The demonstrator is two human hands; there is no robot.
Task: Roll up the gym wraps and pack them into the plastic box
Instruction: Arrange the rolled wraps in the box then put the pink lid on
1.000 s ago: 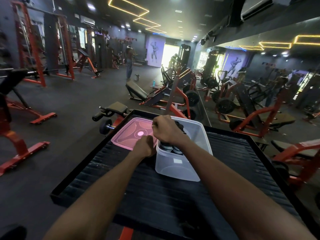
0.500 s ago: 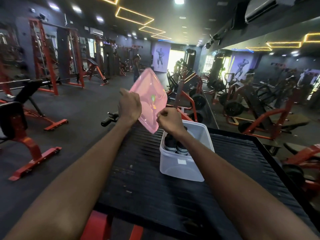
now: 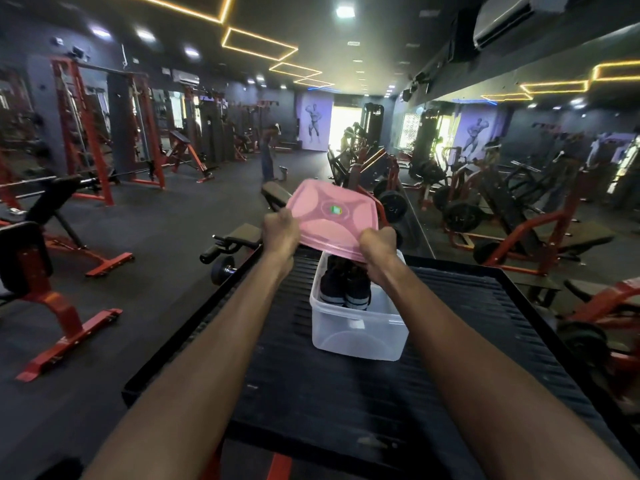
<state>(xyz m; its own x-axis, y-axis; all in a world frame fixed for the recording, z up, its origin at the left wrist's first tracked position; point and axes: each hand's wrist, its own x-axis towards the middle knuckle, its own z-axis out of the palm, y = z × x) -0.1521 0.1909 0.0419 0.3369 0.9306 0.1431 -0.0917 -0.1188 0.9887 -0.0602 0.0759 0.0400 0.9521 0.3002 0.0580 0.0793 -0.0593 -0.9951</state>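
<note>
Both hands, left hand (image 3: 280, 229) and right hand (image 3: 377, 247), clutch the near edge of the pink lid (image 3: 333, 216). Below that grip the plastic box (image 3: 358, 332), rolled gym wraps (image 3: 346, 284) inside, sits on a black ribbed platform (image 3: 450, 358). Red gym machines (image 3: 83, 133) stand on dark flooring beyond.

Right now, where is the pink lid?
In the head view the pink lid is up in the air at the middle, held by the left hand and right hand, just above the far end of the clear plastic box.
</note>
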